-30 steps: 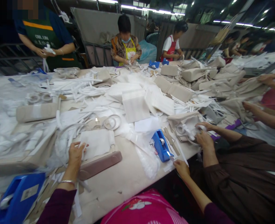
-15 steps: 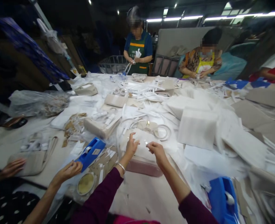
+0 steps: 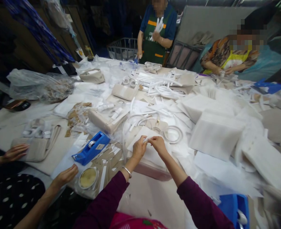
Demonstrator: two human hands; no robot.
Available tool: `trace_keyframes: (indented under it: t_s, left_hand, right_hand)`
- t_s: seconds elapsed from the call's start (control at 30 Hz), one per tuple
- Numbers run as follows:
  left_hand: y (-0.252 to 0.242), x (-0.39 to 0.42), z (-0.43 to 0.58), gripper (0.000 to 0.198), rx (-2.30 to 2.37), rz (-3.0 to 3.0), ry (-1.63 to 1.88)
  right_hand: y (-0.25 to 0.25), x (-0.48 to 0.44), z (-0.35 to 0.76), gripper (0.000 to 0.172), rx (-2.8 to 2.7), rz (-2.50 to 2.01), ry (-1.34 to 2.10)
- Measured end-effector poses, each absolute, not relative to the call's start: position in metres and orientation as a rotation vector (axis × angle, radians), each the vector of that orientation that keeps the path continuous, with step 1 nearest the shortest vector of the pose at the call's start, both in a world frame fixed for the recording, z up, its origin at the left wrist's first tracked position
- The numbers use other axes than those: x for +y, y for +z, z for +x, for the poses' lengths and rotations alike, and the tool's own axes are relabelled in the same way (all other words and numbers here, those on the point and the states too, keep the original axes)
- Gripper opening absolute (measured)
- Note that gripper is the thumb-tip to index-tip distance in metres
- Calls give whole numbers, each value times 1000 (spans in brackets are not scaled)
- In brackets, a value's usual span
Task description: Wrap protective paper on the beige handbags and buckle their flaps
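Above a beige handbag my two hands meet, fingertips almost touching. My left hand is closed in a pinch on a small, shiny, pale piece of clear tape. My right hand pinches the same small piece from the other side; its details are too small to make out. White wrapping sheet covers the bag's upper face under my hands. Just beyond them are the bag's gold clasp and a wrapped, coiled strap.
Blue tape dispensers stand left and lower right. A round tub sits near a co-worker's hand at my left. White foam sheets pile up on the right. Two people stand across the table.
My hands have come together, the left closing from spread fingers into a pinch. The co-worker's hand at left has moved away from the blue dispenser. The view has tilted down.
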State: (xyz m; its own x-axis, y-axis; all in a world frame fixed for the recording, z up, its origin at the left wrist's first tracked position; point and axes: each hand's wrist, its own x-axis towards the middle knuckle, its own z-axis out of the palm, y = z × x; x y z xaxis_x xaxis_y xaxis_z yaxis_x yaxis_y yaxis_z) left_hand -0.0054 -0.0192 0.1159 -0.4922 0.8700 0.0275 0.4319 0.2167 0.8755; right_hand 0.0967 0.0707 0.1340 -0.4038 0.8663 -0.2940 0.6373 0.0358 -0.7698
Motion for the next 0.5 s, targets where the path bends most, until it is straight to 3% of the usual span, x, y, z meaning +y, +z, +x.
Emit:
trace_keyframes:
  t_s: [0.13, 0.5]
  left_hand:
    - [113, -19, -8, 25, 1962, 1183, 1240]
    - [102, -14, -17, 39, 1541, 866, 1399]
  right_hand:
    - [128, 71, 107, 11, -2123, -1550, 1289]
    - [115, 77, 82, 22, -2046, -1427, 1300]
